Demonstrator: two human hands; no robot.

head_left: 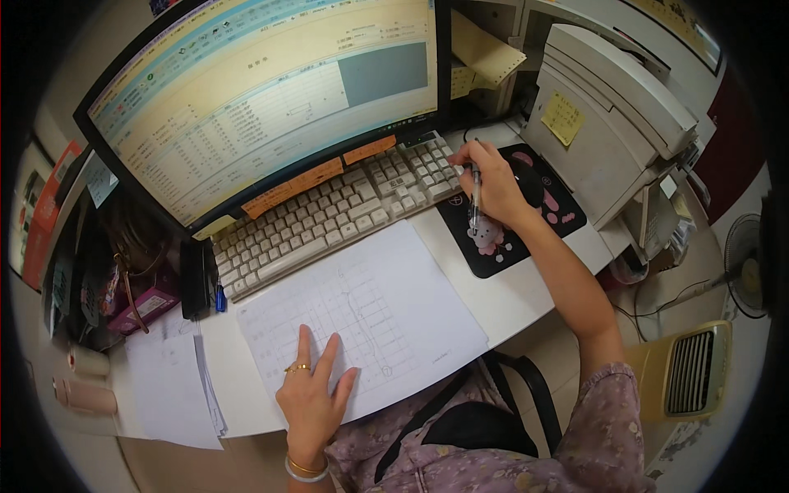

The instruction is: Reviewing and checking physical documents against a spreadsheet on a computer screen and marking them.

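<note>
My left hand lies on a printed sheet of paper, with the thumb and two fingers stretched out over its table of lines and handwriting. It holds nothing. A pen with a clear barrel is gripped in my right hand, its tip hanging down above the mouse pad. The fingertips of that hand are at the number keys on the right end of the beige keyboard. Beside the hand sits a dark mouse, partly hidden by it.
A large monitor with a spreadsheet-like screen rises behind the keyboard. A grey printer bearing a yellow note stands at the right. More papers, a blue-capped pen and a purple box occupy the left side.
</note>
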